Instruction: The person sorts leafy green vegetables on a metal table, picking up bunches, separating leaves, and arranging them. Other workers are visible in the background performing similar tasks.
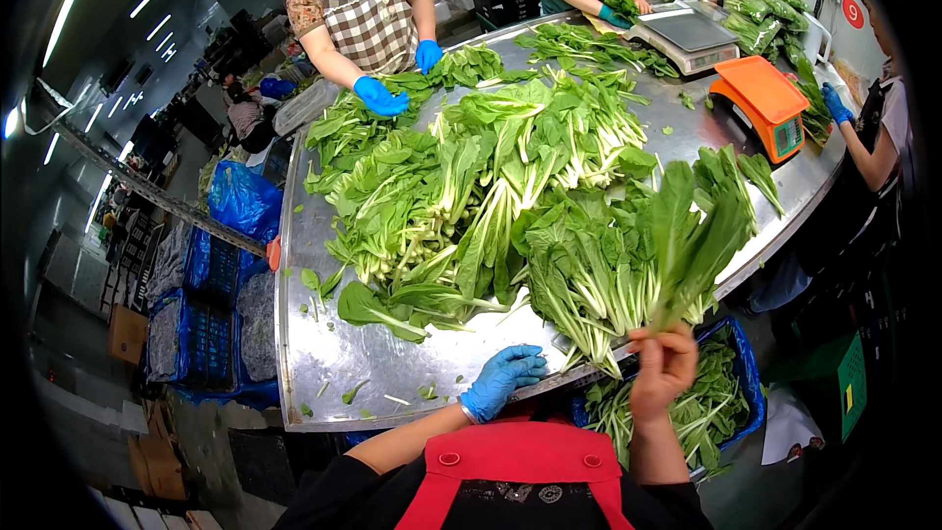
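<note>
My right hand [665,365], bare, is closed in a pinch around the stem end of a bunch of leafy greens [687,240]. The bunch stands upright above the table's near edge, its leaves slightly smeared by motion. My left hand [504,379], in a blue glove, rests at the near table edge with nothing visible in it, its fingers loosely extended to the right. Between my hands and beyond them spreads a big heap of leafy greens [471,186] with pale stems. Under the table edge by my right wrist, a blue-lined crate [754,395] holds more greens.
Metal table [343,363] has leaf scraps on it. An orange scale [760,103] and a grey scale [687,34] stand at far right. Across the table, a co-worker's blue-gloved hand [381,96] hovers by the greens; others work far off and at right. Blue crates [211,334] stand left.
</note>
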Tool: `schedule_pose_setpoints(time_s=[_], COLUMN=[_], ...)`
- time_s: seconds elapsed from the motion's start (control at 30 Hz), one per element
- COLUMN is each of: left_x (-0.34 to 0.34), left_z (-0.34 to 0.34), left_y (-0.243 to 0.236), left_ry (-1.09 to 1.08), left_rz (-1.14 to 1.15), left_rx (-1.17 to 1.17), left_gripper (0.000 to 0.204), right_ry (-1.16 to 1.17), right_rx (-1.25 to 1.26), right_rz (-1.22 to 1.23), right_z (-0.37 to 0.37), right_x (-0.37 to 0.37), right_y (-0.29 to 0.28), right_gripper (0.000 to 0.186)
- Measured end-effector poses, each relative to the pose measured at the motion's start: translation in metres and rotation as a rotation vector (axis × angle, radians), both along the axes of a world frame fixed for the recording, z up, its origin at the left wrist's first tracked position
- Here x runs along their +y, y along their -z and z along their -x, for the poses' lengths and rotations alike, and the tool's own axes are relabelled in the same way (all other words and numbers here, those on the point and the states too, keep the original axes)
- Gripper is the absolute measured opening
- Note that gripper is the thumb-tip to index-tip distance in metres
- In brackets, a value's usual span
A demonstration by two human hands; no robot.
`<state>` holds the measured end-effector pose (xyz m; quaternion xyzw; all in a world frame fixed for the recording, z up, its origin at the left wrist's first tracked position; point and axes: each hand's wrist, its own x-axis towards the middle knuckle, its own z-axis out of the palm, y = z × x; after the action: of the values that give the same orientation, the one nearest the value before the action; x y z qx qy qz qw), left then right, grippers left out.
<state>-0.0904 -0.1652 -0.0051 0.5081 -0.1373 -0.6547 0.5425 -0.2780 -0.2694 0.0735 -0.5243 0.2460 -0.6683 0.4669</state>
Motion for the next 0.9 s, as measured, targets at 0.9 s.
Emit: schedule_pose_setpoints(time_s=[0.9], left_x=[0.005], left_z=[-0.001], left_y=[0.022], left_ry=[-0.155], left_rz=[0.095], left_rx=[-0.150], left_gripper=[0.028], right_ry=[-0.386], right_rx=[0.782], right_rz=[0.152], right_z=[-0.073], right_x=[0.046], right_y=[0.093], right_gripper=[0.012])
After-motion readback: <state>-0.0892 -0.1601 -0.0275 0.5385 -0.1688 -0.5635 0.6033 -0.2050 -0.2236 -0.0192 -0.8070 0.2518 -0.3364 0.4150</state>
